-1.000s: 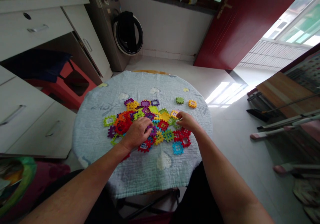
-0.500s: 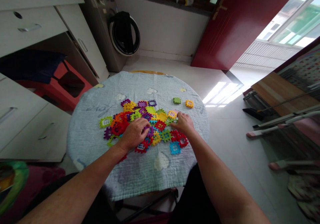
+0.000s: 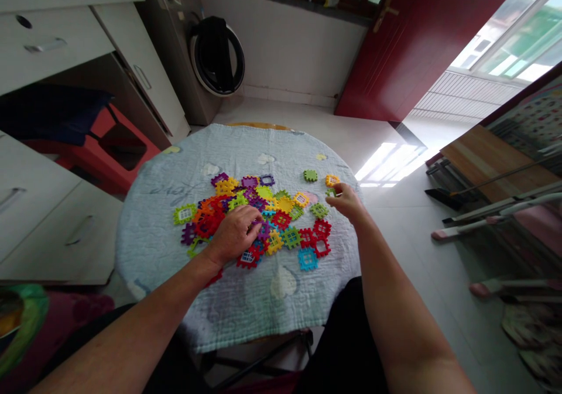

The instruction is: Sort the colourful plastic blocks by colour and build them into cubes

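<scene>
My left hand [image 3: 236, 233] rests on the pile of colourful notched plastic building blocks, its fingers curled on a purple block [image 3: 264, 230]. Red blocks [image 3: 209, 223] lie just left of it, and a red block with a window grid [image 3: 248, 257] lies below. Over the right side of the table, my right hand [image 3: 348, 202] pinches a small green block [image 3: 331, 192]. Close by are a yellow window block [image 3: 332, 180] and a flat green block [image 3: 310, 175]. Another green block [image 3: 319, 209] lies to the left of my right hand.
The round table wears a pale blue cloth [image 3: 282, 309]. A blue block [image 3: 308, 259] lies near me at the pile's right edge. Behind the table stand a washing machine [image 3: 218, 57] and a red door [image 3: 421, 37]. A red stool [image 3: 125, 148] stands at the left.
My right hand has moved right and away from the pile, with a green block in its fingers. A green block beside the pile is now uncovered. My left hand has barely moved.
</scene>
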